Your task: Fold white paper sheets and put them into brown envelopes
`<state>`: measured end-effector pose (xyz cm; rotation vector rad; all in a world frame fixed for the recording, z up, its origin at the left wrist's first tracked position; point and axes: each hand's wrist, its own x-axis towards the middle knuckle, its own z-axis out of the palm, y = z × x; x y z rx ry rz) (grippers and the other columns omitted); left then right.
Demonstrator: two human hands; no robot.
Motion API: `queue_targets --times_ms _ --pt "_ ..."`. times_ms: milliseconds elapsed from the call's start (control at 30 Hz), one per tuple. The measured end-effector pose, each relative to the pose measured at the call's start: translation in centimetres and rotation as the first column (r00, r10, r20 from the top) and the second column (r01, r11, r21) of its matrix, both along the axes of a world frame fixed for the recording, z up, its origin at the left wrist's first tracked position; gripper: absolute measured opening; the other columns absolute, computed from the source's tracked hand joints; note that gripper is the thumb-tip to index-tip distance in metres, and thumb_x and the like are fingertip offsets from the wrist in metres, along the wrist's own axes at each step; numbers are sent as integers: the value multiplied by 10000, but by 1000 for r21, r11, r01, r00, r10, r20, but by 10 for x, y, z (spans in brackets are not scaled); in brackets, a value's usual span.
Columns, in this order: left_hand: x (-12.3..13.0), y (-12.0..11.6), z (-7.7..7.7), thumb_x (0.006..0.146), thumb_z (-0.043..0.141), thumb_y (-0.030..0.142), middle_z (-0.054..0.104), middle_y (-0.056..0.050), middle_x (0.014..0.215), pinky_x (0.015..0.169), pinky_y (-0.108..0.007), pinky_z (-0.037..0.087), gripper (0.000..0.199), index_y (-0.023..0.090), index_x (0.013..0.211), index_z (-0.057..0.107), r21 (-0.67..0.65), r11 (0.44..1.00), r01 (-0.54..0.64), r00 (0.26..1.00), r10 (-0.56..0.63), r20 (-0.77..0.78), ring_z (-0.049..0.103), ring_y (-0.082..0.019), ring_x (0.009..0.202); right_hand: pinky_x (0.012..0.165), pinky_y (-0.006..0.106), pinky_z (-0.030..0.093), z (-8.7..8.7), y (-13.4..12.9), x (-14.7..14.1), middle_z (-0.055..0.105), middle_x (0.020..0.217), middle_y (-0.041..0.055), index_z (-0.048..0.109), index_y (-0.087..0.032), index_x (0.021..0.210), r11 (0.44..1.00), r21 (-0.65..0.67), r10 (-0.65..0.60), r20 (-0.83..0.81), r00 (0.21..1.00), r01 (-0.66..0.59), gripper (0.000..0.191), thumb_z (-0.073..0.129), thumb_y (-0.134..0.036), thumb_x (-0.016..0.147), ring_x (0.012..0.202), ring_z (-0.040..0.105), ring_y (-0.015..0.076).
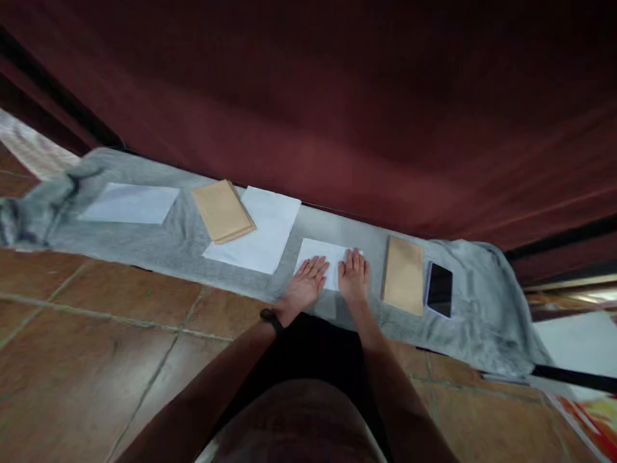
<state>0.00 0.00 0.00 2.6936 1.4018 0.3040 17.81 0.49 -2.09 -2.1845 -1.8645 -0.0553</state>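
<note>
A small white sheet of paper (pixel 315 247), perhaps folded, lies in front of me on a grey cloth (pixel 328 226). Flat on its left part rests my left hand (pixel 308 281), fingers stretched out, with a dark band on the wrist. My right hand (pixel 354 275) presses flat on its right edge, fingers pointing away from me. Both palms face down and hold nothing. Just right of the right hand is a stack of brown envelopes (pixel 403 275). Larger white sheets (pixel 270 225) lie to the left of the left hand.
More brown envelopes (pixel 224 211) sit partly on the large sheets. Another white paper (pixel 130 203) lies at the far left. A phone (pixel 439 289) with a dark screen rests right of the envelopes. A dark red surface (pixel 328 141) rises behind the cloth; tiled floor (pixel 144 347) lies below.
</note>
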Motion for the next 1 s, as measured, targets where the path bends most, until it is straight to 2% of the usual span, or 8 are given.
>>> queue_targets --times_ms 200,333,500,567,767,1000 --pt "4 1 1 1069 269 322 359 -78 1644 1284 -440 205 534 163 1566 380 3 1000 11 1000 -11 -26 288 -225 1539 1222 528 218 4 -1 4 370 1628 171 387 -108 1567 1000 7 -3 -34 999 3 572 265 -359 1068 1504 325 309" --pt "6 2 -3 1052 289 298 350 -90 1647 1290 -450 182 545 159 1575 357 -8 1000 5 999 -5 -45 276 -219 1544 1224 528 214 8 -4 -9 353 1630 195 389 -72 1559 999 6 -38 -76 996 39 582 257 -360 1070 1511 314 319" --pt "5 2 -6 993 306 190 343 -132 1645 1294 -476 175 582 118 1568 360 -25 999 34 997 -36 -74 245 -225 1553 1238 459 210 7 -13 -37 364 1634 150 427 -95 1543 987 -25 156 -143 977 -161 573 198 -351 1084 1515 316 259" --pt "5 2 -5 975 294 152 351 -149 1638 1294 -474 177 589 100 1556 379 -28 999 42 995 -44 -88 240 -232 1553 1244 446 201 6 -16 -42 389 1626 128 449 -118 1534 981 -30 184 -166 969 -192 567 185 -346 1088 1508 331 241" --pt "8 -1 2 1002 254 168 392 -182 1611 1292 -452 176 553 35 1509 430 -5 999 49 991 -49 -122 269 -252 1543 1245 478 198 5 -23 -31 353 1644 129 437 -145 1546 981 -11 190 -129 973 -193 547 235 -374 1092 1517 313 259" --pt "5 -1 -1 1053 268 284 384 -91 1631 1285 -436 212 541 134 1555 400 -11 1000 -13 998 12 -57 291 -224 1538 1235 491 217 4 -25 -20 314 1660 141 412 -161 1561 985 13 172 -39 984 -172 524 303 -360 1088 1523 302 268"
